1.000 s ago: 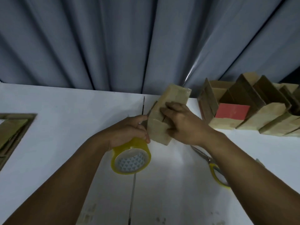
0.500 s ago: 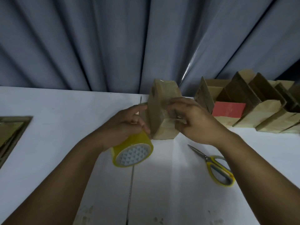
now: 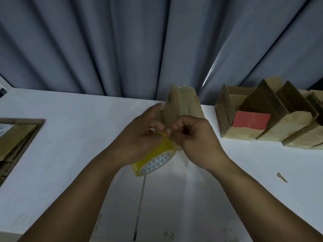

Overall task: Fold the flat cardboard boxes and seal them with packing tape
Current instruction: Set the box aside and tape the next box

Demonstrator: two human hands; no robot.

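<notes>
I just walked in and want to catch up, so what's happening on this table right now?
A person is taping up cardboard boxes. The left hand grips a roll of yellow packing tape over the white table, and the right hand pinches at the roll's edge, apparently picking up the tape end. A folded box stands upright behind the hands. More folded boxes sit in a row to the right, flat cardboard at the left edge.

Both forearms reach forward and the hands meet in the middle. The left hand grips the tape roll, index finger stretched out. The right hand, fingers curled, pinches at the roll's top edge.
</notes>
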